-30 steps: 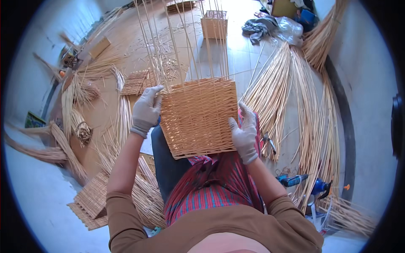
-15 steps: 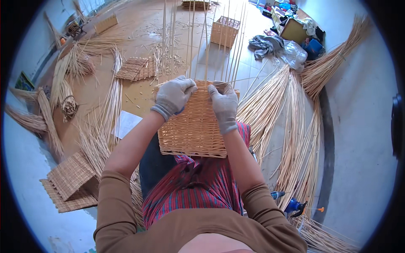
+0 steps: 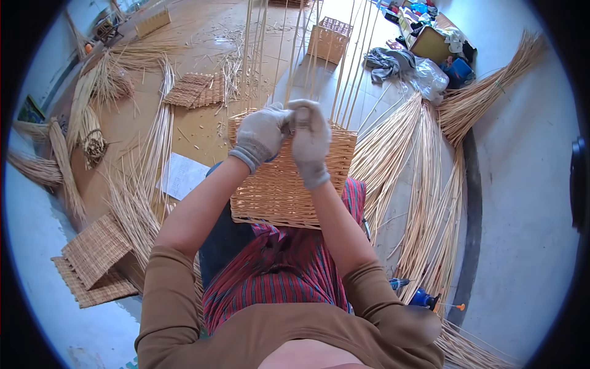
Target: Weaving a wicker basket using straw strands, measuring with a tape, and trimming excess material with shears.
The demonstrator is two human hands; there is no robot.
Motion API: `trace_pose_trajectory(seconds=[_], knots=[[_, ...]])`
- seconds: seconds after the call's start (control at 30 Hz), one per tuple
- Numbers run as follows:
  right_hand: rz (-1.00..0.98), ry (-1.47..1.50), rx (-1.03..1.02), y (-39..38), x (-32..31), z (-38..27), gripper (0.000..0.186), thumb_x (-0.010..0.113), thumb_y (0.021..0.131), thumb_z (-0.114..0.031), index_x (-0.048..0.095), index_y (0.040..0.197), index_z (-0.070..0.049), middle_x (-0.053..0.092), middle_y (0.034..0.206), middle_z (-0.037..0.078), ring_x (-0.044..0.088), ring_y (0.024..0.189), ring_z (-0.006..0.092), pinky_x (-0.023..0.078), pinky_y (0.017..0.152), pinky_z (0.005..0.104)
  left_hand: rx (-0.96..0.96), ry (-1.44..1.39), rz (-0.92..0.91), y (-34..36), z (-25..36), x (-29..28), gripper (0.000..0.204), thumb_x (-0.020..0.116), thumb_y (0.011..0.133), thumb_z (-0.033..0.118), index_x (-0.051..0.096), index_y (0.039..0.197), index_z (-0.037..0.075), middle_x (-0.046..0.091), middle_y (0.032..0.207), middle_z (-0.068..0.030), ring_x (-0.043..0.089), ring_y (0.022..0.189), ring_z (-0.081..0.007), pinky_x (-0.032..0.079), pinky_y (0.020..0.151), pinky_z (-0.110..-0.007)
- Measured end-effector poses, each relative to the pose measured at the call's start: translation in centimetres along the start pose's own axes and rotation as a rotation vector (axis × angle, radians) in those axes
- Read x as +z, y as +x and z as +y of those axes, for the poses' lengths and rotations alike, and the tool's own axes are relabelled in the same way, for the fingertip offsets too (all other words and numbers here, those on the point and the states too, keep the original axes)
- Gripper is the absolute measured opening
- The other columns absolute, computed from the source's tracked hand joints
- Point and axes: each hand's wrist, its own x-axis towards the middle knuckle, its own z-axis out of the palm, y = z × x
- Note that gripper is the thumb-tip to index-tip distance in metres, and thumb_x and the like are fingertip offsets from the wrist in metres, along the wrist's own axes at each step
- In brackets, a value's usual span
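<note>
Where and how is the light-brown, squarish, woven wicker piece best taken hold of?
I would grip the wicker piece by both side edges, coming from left and right: its woven face is broad and flat, while long, thin, pale stakes rise from its top edge.

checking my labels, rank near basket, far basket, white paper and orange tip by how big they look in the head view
1. Near basket, clearly largest
2. Far basket and white paper: too alike to rank
3. Orange tip, smallest

Across the floor (image 3: 184,64) I see fanned canes (image 3: 393,144), a white sheet (image 3: 183,176), woven panels (image 3: 193,90) and (quite a scatter) short offcuts (image 3: 232,77).
</note>
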Motion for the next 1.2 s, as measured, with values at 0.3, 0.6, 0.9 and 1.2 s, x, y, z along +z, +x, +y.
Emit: trace_pose_trajectory(seconds=[0.3, 0.6, 0.9, 1.2], knots=[[0.007, 0.351, 0.241, 0.9, 0.2, -0.8, 0.023, 0.047, 0.108, -0.018, 0.065, 0.104, -0.005, 0.05, 0.072, -0.005, 0.042, 0.063, 0.0043, 0.038, 0.059, 0.0209, 0.041, -0.085, 0.018, 0.1, -0.1, 0.3, 0.009, 0.06, 0.091, 0.018, 0.063, 0.097, 0.012, 0.064, 0.088, -0.0148, 0.064, 0.08, -0.0363, 0.052, 0.07, -0.046], [-0.06, -1.141, -0.117, -3.0, -10.6, -4.2, 0.051, 0.079, 0.08, -0.022, 0.067, 0.129, -0.015, 0.066, 0.118, 0.012, 0.06, 0.111, 0.031, 0.047, 0.098, 0.0415, -0.104, 0.138, 0.02, 0.3, 2.5, 0.3, 0.016, 0.062, 0.093, 0.023, 0.066, 0.104, 0.013, 0.065, 0.094, -0.0151, 0.067, 0.082, -0.0364, 0.054, 0.071, -0.047], [-0.375, -1.11, 0.067, 1.0, -13.1, -3.8, 0.043, 0.082, 0.072, -0.024, 0.073, 0.113, -0.015, 0.07, 0.108, 0.007, 0.063, 0.107, 0.0298, 0.05, 0.094, 0.0403, -0.148, 0.161, -0.038, -1.3, 6.2, 0.4, 0.041, 0.068, 0.09, 0.025, 0.062, 0.129, 0.013, 0.06, 0.119, -0.0133, 0.069, 0.088, -0.0346, 0.057, 0.074, -0.044], [-0.454, -0.821, 0.247, 2.3, -14.2, -1.9, 0.047, 0.079, 0.076, -0.013, 0.066, 0.121, -0.008, 0.066, 0.107, 0.013, 0.066, 0.1, 0.03, 0.052, 0.091, 0.0375, -0.237, 0.06, -0.215, -0.3, 6.9, 2.7, 0.05, 0.069, 0.088, 0.022, 0.058, 0.137, 0.029, 0.056, 0.133, -0.0175, 0.067, 0.102, -0.0384, 0.056, 0.083, -0.046]])
